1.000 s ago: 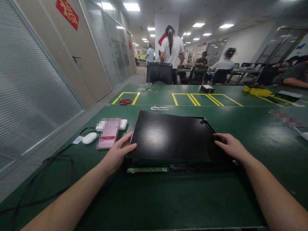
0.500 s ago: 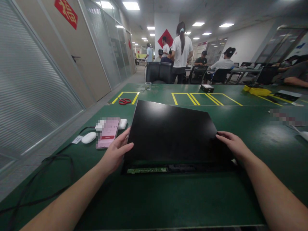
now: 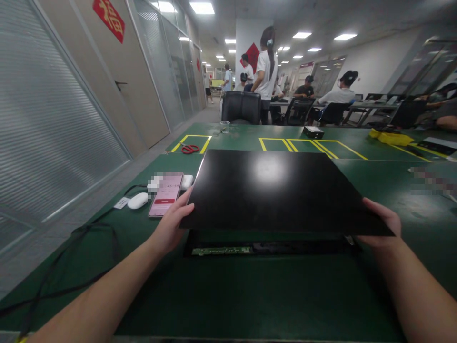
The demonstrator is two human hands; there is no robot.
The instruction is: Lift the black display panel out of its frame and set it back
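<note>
- The left hand is clamped on the left edge of a flat black display panel, its thumb lapped over the face; its fingers are mostly hidden from me.
- The right hand grips the opposite edge by the near corner, part of it underneath.
- So the panel lies right between the two hands, its long axis running from one to the other. Neither hand is nearer: both touch it.
- Below the hands, under the panel's near edge, a black frame lies on the green tabletop. The panel looks raised clear of it, jutting past it on the right hand's side.
- A green circuit board strip shows in that frame, nearer the left hand.
- Just beyond the left hand, a pink-screened smartphone shows what looks like "45:59"; the words on its red button are too blurred for me.
- Further left of that hand, a white cable tag carries print too small to read.
- Ahead of the left hand lie red-handled scissors.
- Far beyond it, a red door poster reads 福. I see no brand on the panel.
</note>
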